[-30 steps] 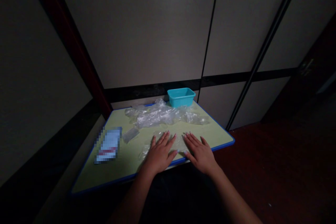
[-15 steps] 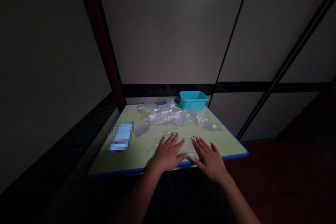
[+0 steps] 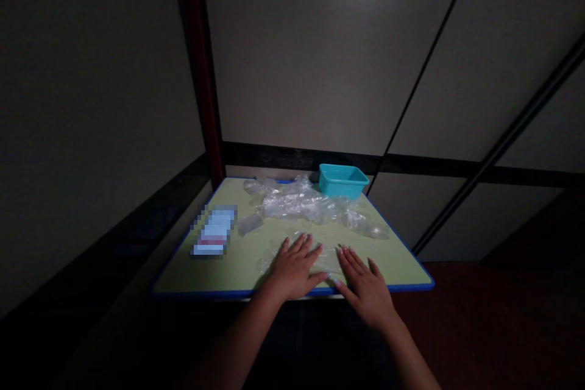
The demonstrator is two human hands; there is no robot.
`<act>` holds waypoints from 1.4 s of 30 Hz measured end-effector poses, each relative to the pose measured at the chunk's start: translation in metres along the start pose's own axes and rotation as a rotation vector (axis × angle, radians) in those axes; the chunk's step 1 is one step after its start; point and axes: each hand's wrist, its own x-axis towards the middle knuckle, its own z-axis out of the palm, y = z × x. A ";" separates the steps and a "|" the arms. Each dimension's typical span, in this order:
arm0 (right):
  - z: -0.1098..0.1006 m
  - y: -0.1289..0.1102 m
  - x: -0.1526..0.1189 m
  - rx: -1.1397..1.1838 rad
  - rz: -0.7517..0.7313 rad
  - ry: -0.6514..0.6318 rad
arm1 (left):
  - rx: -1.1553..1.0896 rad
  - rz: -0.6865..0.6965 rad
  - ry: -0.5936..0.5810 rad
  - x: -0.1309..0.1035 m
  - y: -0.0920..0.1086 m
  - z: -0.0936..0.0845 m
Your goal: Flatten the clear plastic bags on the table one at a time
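- Basically, little changes at the hands: the left hand and the right hand keep the same place, palms down, fingers extended, gripping nothing, thumbs near each other but apart.
- Beneath and between them, at the table's near edge, clear film lies flattened, so it seems to stay held down; in this dimness I can't make out its outline.
- Beyond it, crumpled plastic sprawls across the table, undisturbed, with a small greyish piece at its left.
- Further out sit a pixelated rectangle and a turquoise tub; just the viewpoint shifts.
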 end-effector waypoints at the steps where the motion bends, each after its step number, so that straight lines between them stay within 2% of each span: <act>1: 0.000 0.000 0.000 -0.005 0.002 -0.003 | -0.005 -0.009 0.014 0.000 0.000 0.000; 6: 0.000 -0.001 0.000 -0.020 0.031 0.009 | -0.008 -0.055 0.036 0.001 -0.001 0.001; 13: 0.001 -0.002 0.002 -0.014 0.078 -0.019 | 0.014 -0.049 0.028 0.002 -0.002 0.004; 20: 0.005 -0.004 0.004 0.018 0.144 0.036 | 0.014 -0.028 -0.020 0.001 -0.002 -0.001; 25: 0.006 -0.008 0.007 0.038 0.186 0.058 | 0.063 0.036 0.073 -0.004 -0.001 -0.010; 29: 0.011 -0.007 0.004 0.020 0.176 0.147 | 0.085 0.068 0.140 -0.010 0.018 -0.013; 32: 0.014 -0.004 0.001 -0.020 0.129 0.190 | 0.030 0.150 0.086 -0.009 0.042 -0.008; 34: 0.014 -0.003 -0.001 -0.050 0.098 0.167 | 0.006 0.176 0.028 -0.002 0.058 -0.003; 37: 0.009 -0.005 -0.002 -0.083 0.103 0.102 | -0.011 0.139 -0.018 0.013 0.074 0.005; 42: 0.002 -0.009 0.001 -0.080 0.116 0.012 | -0.050 0.019 -0.021 0.032 0.074 0.012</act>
